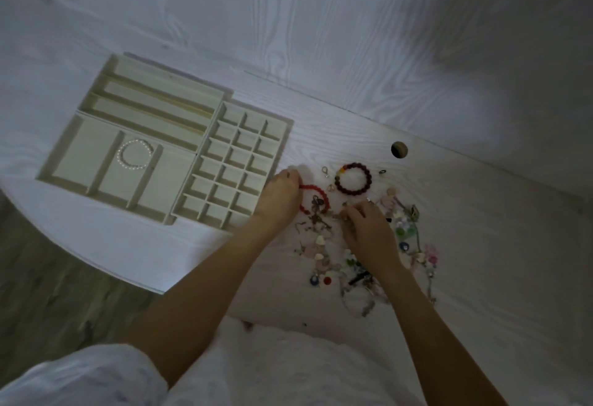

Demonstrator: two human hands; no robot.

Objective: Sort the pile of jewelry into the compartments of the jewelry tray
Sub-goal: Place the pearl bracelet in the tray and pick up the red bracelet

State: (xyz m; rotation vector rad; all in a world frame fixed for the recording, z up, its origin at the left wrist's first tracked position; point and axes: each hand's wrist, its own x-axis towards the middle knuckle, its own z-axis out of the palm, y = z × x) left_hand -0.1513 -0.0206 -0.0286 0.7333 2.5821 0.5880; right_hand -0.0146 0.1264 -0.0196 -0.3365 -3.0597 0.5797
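Observation:
A cream jewelry tray lies on the white table at the left, with long slots, wide compartments and a grid of small squares. A pearl bracelet rests in one wide compartment. The jewelry pile is spread to the right of the tray. My left hand pinches a red bead bracelet at the pile's upper left edge. My right hand lies on the pile, fingers curled on a tangle of chains; what it grips is unclear. A dark red bead bracelet lies just beyond.
A round cable hole is in the table beyond the pile. The table's curved front edge runs at the lower left, with wooden floor below it. A wall rises behind the table. My white clothing fills the bottom.

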